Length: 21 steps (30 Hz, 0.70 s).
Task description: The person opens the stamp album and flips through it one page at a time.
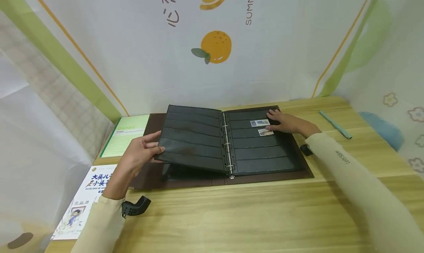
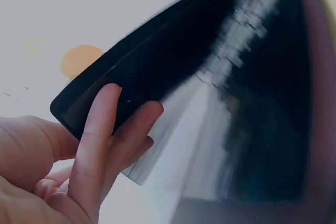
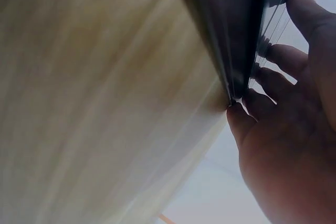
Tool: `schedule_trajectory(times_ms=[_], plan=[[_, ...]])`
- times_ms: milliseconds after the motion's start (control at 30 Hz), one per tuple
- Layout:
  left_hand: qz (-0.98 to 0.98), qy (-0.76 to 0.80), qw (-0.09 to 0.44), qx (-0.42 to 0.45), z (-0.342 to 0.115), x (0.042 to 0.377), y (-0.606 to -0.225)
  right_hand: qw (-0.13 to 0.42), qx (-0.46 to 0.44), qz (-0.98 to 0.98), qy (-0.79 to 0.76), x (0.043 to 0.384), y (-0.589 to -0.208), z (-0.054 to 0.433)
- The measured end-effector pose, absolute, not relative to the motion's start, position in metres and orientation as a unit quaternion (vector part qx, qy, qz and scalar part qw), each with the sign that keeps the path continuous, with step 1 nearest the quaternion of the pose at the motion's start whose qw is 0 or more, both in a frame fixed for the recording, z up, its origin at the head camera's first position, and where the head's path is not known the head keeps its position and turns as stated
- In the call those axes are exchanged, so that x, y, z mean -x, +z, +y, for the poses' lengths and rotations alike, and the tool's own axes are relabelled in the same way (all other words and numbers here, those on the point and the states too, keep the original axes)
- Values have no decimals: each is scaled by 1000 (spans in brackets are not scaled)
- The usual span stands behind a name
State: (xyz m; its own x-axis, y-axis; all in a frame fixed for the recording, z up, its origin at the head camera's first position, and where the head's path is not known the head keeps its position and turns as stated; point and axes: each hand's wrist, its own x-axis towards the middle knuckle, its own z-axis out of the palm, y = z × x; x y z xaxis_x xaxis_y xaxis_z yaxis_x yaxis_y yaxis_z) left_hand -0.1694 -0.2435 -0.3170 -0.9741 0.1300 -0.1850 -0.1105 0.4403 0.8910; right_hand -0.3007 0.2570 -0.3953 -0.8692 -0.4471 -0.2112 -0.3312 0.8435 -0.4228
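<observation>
A stamp album (image 1: 139,177) with a brown cover and metal rings (image 1: 226,146) lies open on the table. Its black pocket pages (image 1: 192,135) on the left are lifted at a slant. My left hand (image 1: 137,153) pinches their outer edge, thumb on top and fingers beneath; the left wrist view shows the fingers against the black page (image 2: 157,61). On the flat right page (image 1: 258,155) are two stamps (image 1: 260,123), one above the other. My right hand (image 1: 286,123) rests on that page's upper outer part, its thumb close to the lower stamp (image 1: 265,132).
A green lined notepad (image 1: 127,133) lies left of the album, partly beneath its cover. Nearer me is a white illustrated booklet (image 1: 84,201). A slim teal stick-like item (image 1: 335,125) lies at the right. Printed cloth (image 1: 159,65) hangs behind the wooden table (image 1: 225,216).
</observation>
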Motion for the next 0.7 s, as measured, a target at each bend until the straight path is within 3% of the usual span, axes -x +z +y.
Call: schedule_trajectory(times_ms=[400,600,700], plan=[[913,374,160,30,-250,179,-360,151,211,946,-196,297,-397,260],[966,231,116,-13,-241,174,-366,123,174,957,-198,291,-392,261],[983,169,67,-29,-236,167,-367,106,152,963,-195,291,-390,260]])
